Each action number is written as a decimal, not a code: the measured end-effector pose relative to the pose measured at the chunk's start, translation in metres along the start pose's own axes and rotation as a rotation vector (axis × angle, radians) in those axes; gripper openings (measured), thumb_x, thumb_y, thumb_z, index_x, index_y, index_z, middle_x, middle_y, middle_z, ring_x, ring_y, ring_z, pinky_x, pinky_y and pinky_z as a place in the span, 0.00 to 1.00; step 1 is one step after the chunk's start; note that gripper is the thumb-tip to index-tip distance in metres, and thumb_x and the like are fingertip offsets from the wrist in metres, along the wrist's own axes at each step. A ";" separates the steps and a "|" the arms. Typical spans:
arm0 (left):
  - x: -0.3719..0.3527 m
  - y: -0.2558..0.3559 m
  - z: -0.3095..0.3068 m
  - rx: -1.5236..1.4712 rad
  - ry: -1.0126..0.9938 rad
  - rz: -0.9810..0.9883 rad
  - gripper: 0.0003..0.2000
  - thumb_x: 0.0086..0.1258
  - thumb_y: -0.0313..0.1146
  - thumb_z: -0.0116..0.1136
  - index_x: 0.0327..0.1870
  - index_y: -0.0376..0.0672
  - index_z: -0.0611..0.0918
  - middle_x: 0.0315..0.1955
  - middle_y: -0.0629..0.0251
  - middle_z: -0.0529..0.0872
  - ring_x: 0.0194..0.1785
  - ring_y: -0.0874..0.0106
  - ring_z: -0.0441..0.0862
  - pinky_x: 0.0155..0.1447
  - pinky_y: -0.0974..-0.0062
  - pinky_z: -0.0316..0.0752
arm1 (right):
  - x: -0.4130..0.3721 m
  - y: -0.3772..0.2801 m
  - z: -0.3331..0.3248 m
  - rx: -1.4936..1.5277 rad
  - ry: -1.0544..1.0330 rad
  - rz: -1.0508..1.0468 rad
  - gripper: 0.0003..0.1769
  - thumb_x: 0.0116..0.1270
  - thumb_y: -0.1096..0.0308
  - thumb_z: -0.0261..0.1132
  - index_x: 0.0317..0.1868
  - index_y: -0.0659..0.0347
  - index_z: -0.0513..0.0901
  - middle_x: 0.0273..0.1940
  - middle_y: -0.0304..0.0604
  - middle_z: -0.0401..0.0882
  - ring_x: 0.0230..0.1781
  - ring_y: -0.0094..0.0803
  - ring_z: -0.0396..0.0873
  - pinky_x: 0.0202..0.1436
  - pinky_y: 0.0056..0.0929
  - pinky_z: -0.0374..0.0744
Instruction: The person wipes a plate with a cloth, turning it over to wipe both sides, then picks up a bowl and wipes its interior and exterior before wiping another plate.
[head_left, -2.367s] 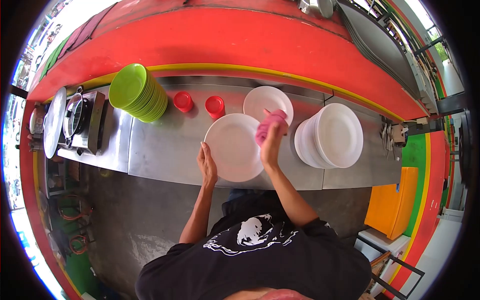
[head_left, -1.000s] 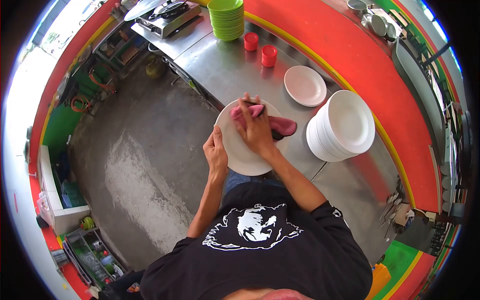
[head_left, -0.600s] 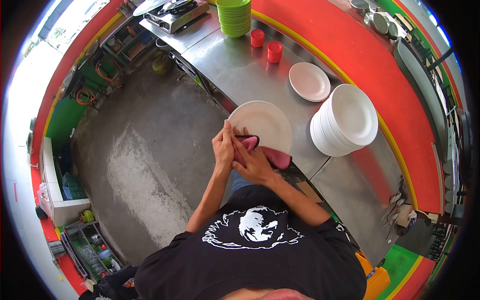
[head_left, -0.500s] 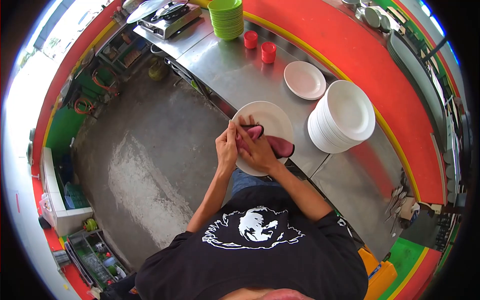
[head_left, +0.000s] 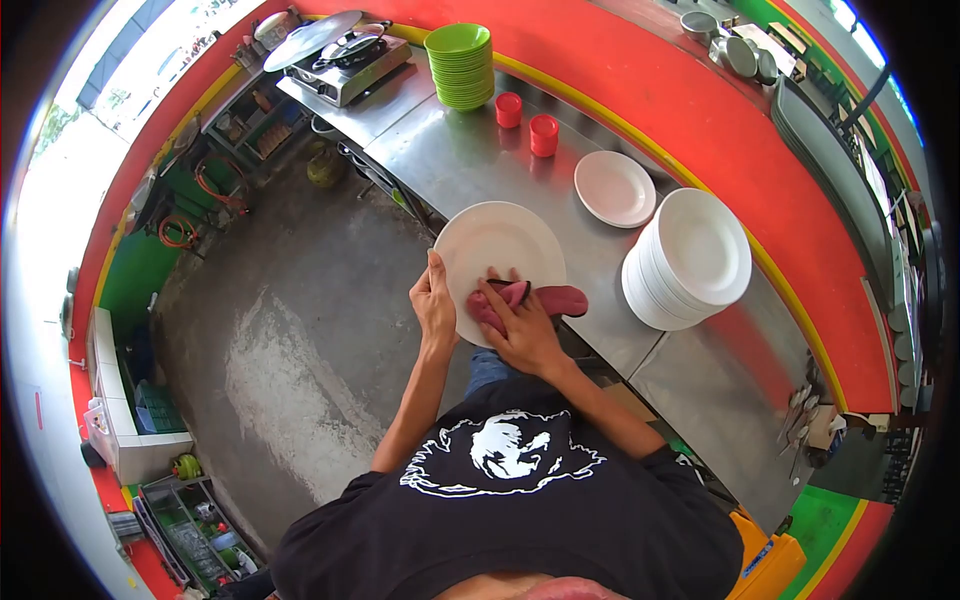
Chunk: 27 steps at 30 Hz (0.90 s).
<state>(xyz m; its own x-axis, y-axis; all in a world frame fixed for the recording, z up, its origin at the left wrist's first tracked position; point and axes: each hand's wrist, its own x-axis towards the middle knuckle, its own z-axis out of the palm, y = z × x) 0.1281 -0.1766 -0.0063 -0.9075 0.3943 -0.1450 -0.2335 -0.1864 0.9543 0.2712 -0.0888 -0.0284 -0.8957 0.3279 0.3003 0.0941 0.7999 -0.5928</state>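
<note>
A white plate (head_left: 505, 237) is held up in front of my body, close to the edge of the steel counter. My left hand (head_left: 433, 302) grips its left rim, thumb on top and the other fingers hidden underneath. With my right hand (head_left: 520, 330) I press a dark pink cloth (head_left: 560, 300) with black edging against the plate's lower part. The cloth is bunched beneath my right fingers, and one end hangs past the plate's right rim. To the right, a tall stack of white plates (head_left: 700, 250) stands on the counter beside a smaller pile of white plates (head_left: 615, 188).
Along the steel counter (head_left: 420, 140) are a stack of green bowls (head_left: 460, 68), two red containers (head_left: 543, 134) and a gas stove (head_left: 350, 65). Cutlery (head_left: 798, 415) lies at the right end. A red ledge (head_left: 640, 60) runs behind. Concrete floor (head_left: 300, 240) lies to the left.
My left hand has shifted left and down with the plate's rim, apart from my right hand now. My right hand and the cloth have moved lower on the plate.
</note>
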 end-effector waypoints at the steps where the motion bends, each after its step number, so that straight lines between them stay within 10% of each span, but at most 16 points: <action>1: 0.003 0.002 -0.003 0.021 0.000 0.007 0.27 0.81 0.53 0.54 0.48 0.30 0.87 0.33 0.69 0.86 0.34 0.82 0.77 0.37 0.80 0.74 | 0.001 0.006 -0.005 -0.082 0.008 0.002 0.40 0.69 0.55 0.63 0.80 0.51 0.62 0.80 0.54 0.56 0.80 0.67 0.50 0.80 0.58 0.55; 11: -0.021 -0.012 0.000 0.159 -0.165 -0.052 0.26 0.83 0.52 0.51 0.48 0.32 0.87 0.31 0.75 0.84 0.33 0.85 0.72 0.35 0.81 0.70 | 0.058 0.045 0.004 -0.078 0.358 0.048 0.35 0.74 0.62 0.58 0.80 0.56 0.62 0.79 0.66 0.54 0.79 0.68 0.50 0.82 0.57 0.49; 18: -0.024 -0.033 -0.011 -0.216 0.028 -0.220 0.28 0.83 0.55 0.47 0.57 0.34 0.82 0.47 0.57 0.88 0.47 0.69 0.87 0.52 0.71 0.83 | 0.011 -0.015 0.020 0.303 0.034 -0.116 0.36 0.75 0.58 0.58 0.77 0.67 0.61 0.72 0.70 0.63 0.75 0.68 0.59 0.81 0.56 0.54; 27: -0.020 -0.046 0.001 -0.122 0.109 -0.105 0.26 0.81 0.54 0.53 0.47 0.34 0.86 0.35 0.69 0.86 0.37 0.81 0.77 0.41 0.78 0.76 | -0.030 0.015 -0.008 -0.052 -0.068 0.142 0.46 0.73 0.44 0.61 0.79 0.68 0.56 0.71 0.72 0.65 0.78 0.71 0.53 0.80 0.58 0.54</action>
<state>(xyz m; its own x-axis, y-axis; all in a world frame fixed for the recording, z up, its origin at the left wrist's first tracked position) 0.1575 -0.1748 -0.0474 -0.9071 0.3182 -0.2756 -0.3630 -0.2599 0.8948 0.3030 -0.0822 -0.0406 -0.8988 0.4065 0.1640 0.2430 0.7734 -0.5855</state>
